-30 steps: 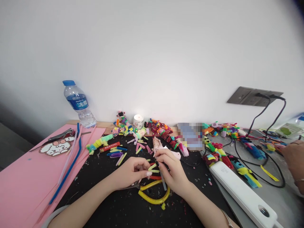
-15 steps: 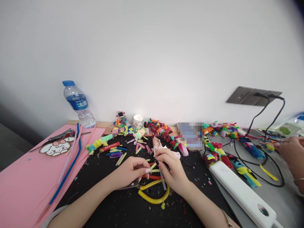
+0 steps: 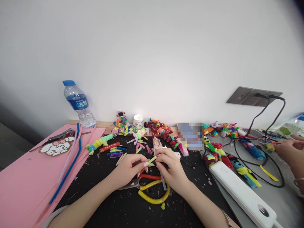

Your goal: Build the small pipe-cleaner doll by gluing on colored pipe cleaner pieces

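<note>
Head view: my left hand (image 3: pixel 128 171) and right hand (image 3: pixel 172 171) both pinch one short yellow-green stem piece (image 3: pixel 152 159) above the desk's (image 3: pixel 106 202) near-centre. Cut pieces (image 3: pixel 118 151) lie behind; yellow stems (image 3: pixel 154 191) below, uncut.

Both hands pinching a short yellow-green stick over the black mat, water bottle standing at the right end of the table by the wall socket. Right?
Not quite. The head view shows the water bottle at the left end, behind the pink sheet, far from the wall socket. The rest holds: left hand and right hand pinch the short yellow-green stick over the black mat.
</note>
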`<state>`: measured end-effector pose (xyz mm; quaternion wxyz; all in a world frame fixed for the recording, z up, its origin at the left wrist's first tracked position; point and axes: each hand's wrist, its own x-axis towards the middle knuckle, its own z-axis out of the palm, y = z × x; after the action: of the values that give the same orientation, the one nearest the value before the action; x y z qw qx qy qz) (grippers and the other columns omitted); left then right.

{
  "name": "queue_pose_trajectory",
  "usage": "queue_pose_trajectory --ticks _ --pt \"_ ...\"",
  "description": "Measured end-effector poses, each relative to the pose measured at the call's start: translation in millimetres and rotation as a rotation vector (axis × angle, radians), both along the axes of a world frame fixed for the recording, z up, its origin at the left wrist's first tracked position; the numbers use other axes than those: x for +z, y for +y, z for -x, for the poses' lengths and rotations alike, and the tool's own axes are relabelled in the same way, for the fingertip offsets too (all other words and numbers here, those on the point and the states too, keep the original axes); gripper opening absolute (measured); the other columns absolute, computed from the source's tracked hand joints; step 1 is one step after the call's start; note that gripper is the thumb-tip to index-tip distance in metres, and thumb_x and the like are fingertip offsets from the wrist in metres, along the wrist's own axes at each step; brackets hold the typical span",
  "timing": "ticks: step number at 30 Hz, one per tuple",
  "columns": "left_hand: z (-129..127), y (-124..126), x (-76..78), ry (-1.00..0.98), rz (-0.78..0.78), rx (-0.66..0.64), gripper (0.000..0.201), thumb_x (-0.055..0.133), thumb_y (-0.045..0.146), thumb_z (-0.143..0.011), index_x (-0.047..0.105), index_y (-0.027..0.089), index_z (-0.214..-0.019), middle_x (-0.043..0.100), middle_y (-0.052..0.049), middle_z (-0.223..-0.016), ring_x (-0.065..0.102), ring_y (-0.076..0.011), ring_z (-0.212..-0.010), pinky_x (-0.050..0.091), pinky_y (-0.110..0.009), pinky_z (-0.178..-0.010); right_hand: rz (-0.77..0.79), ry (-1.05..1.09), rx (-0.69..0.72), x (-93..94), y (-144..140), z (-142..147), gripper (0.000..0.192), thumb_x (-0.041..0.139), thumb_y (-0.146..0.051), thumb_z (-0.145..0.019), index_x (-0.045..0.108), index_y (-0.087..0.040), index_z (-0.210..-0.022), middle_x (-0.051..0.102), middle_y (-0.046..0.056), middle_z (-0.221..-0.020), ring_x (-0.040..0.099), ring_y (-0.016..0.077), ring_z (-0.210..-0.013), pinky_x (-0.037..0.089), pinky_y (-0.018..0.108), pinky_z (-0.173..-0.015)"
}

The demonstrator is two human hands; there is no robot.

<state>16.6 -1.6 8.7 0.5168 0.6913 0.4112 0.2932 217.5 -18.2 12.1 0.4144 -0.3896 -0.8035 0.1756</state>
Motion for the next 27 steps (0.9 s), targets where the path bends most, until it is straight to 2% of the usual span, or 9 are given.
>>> queue_pose_trajectory --ticks 6,18,22,27 --pt "0.5 -1.6 2.3 0.036 -0.058 0.039 0.026 0.052 0.036 -0.087 0.063 0.015 -0.077 0.056 0.001 -0.065 0.046 -0.0104 -0.055 0.036 -0.020 -0.053 0.001 -0.001 0.003 1.0 0.7 0.8 0.014 0.053 -0.008 -0.084 0.057 -0.021 -0.078 0.059 0.006 -0.099 0.055 0.0195 -0.096 0.045 0.035 -0.085" --pt "-0.8 -1.5 6.4 0.135 -0.253 -0.015 0.024 0.049 0.029 -0.089 0.065 0.017 -0.076 0.060 0.001 -0.070 0.051 -0.0125 -0.063 0.038 -0.022 -0.062 0.018 -0.024 0.019 -1.2 0.3 0.6 0.014 0.053 -0.008 -0.085 0.055 -0.021 -0.078 0.059 0.006 -0.100 0.054 0.0198 -0.098 0.044 0.036 -0.087" --pt "-1.0 -1.9 8.0 0.135 -0.275 -0.010 0.025 0.048 0.028 -0.089 0.065 0.016 -0.075 0.062 0.000 -0.070 0.053 -0.0136 -0.065 0.039 -0.022 -0.062 0.025 -0.047 0.020 -0.4 -0.5 1.1 0.014 0.054 -0.009 -0.084 0.057 -0.021 -0.079 0.058 0.006 -0.102 0.053 0.0204 -0.099 0.044 0.038 -0.088" --pt "-2.5 -3.8 5.6 0.115 -0.256 0.029 0.030 0.047 0.032 -0.090 0.063 0.015 -0.072 0.059 0.000 -0.066 0.048 -0.0116 -0.057 0.037 -0.021 -0.056 0.014 -0.047 0.025 -0.4 -1.0 2.6 0.015 0.054 -0.009 -0.085 0.058 -0.021 -0.079 0.059 0.006 -0.101 0.052 0.0203 -0.099 0.044 0.039 -0.088"
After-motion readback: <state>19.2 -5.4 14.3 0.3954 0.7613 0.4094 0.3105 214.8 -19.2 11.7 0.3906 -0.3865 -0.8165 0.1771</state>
